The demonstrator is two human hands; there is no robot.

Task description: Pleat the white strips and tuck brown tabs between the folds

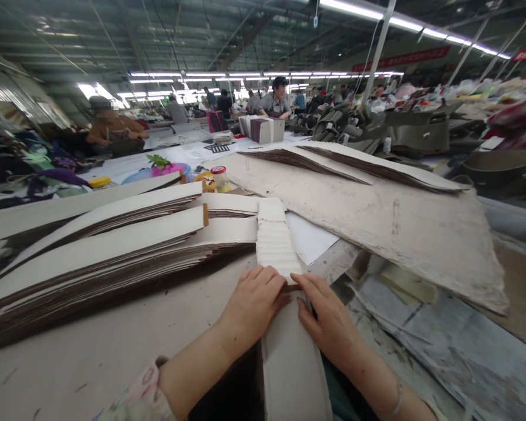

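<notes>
A long off-white strip [293,356] runs from the bottom of the view toward the middle, its far end showing a narrow brown edge. My left hand [256,301] is closed on the left corner of that end, fingers curled over it. At the right corner, my right hand [328,318] pinches the edge between thumb and fingers. Just beyond my fingertips lies a row of overlapping white strip ends [276,237], stepped one behind another. What the fingertips do underneath is hidden.
Stacks of long white strips with brown undersides [127,251] lie to the left. A large pale board [355,210] carries more strips at the right. A red-lidded jar [220,178] stands beyond. Co-workers [275,99] work farther back.
</notes>
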